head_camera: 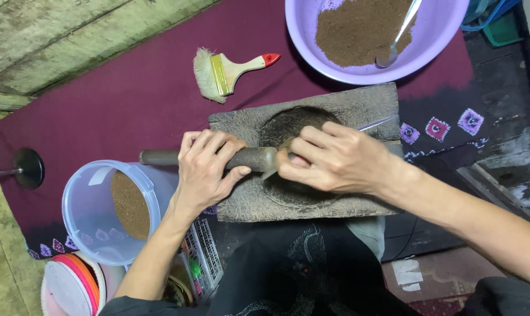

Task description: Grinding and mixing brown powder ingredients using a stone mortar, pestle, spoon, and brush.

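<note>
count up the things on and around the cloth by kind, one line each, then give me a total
Containers of brown powder: 2, the purple basin and the clear tub
Stone grinding slab: 1
Stone roller, gripped by left hand and right hand: 1
Paintbrush: 1
Spoon in the basin: 1
Total: 6

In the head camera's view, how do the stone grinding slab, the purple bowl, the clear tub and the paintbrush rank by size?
1. Stone grinding slab
2. Purple bowl, though the frame cuts it off, so this ranking is uncertain
3. Clear tub
4. Paintbrush
</note>
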